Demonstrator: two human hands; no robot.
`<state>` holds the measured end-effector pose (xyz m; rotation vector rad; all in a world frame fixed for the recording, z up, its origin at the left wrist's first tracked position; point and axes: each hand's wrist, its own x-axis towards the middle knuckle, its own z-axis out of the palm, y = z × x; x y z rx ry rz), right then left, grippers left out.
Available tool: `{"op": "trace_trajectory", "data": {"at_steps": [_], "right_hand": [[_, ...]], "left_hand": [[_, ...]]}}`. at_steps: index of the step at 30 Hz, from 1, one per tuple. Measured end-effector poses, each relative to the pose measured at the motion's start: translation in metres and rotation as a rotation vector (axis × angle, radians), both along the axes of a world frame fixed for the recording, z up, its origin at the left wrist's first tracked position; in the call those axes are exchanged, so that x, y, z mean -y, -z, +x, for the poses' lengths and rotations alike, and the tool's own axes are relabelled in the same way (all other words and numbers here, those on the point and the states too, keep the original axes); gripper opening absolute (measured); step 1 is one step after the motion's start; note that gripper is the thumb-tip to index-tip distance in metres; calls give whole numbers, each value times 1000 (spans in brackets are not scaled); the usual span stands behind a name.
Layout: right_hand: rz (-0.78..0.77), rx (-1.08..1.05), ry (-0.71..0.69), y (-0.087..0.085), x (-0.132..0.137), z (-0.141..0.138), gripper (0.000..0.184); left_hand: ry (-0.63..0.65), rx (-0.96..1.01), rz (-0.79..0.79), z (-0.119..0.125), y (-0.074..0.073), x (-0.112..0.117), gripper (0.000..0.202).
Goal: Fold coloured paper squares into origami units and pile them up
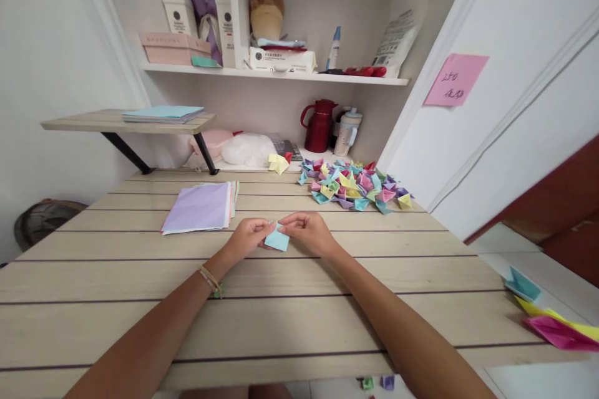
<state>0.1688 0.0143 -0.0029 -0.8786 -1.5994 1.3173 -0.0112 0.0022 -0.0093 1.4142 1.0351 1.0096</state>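
Note:
A small light-blue folded square of paper (277, 239) is held between both hands just above the middle of the slatted table. My left hand (253, 235) pinches its left corner between thumb and fingers. On the other side, my right hand (306, 232) has its thumb and fingertips closed on the upper right edge. A stack of purple and white paper sheets (199, 207) lies to the left of my hands. Farther back on the right is a pile of folded paper boats (353, 184) in many colours.
A raised wooden shelf (84, 121) on black legs carries light-blue paper sheets (163, 113). At the table's back stand a red jug (320, 126) and a tumbler (347, 133). Larger folded papers (559, 330) lie at the right edge. A yellow folded paper (278, 164) is at the back.

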Motion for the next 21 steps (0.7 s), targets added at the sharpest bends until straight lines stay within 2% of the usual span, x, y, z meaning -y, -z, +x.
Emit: {"op": "trace_trajectory", "data": {"at_steps": [6, 9, 13, 16, 21], "right_hand": [[-113, -124, 73, 10, -3, -6, 54], [-137, -114, 83, 12, -3, -8, 47], [-109, -110, 105, 8, -3, -9, 40], [-91, -97, 140, 4, -1, -8, 39], [-43, -45, 105, 6, 3, -12, 40]], "left_hand": [[-184, 21, 148, 0, -4, -1, 26], [-233, 159, 90, 1, -6, 0, 20], [-242, 323, -24, 4, -5, 2, 30], [-281, 355, -13, 5, -4, 2, 31], [-353, 379, 43, 6, -4, 1, 31]]}}
